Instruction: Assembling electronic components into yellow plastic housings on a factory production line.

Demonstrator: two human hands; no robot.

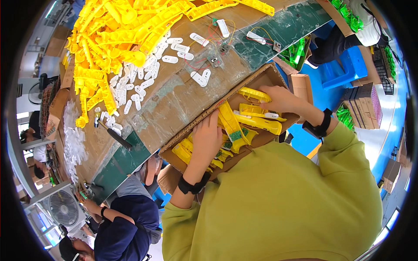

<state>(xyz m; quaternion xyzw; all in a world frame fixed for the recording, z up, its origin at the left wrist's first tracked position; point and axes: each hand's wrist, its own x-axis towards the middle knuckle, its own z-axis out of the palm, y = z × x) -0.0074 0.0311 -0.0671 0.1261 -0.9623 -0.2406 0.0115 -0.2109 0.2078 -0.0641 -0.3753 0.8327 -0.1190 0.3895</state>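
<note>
A cardboard box [278, 76] sits against the table edge in front of me, holding several long yellow plastic housings [233, 126], some with green circuit boards and white pieces inside. My left hand [207, 138] is over the box's left part, fingers stretched toward its far wall, beside one housing; its thumb is hidden. At the right end, my right hand [278, 99] has its fingers closed around the end of a yellow plastic housing [254, 94]. Dark bands circle both wrists.
Yellow housings [126, 30] are heaped on the cardboard-covered table [174, 100], beside scattered white oval covers [148, 71] and small wired boards [215, 62]. A black-handled tool [115, 135] lies near the edge. Another person [126, 224] works at lower left. A blue stool [344, 69] stands at right.
</note>
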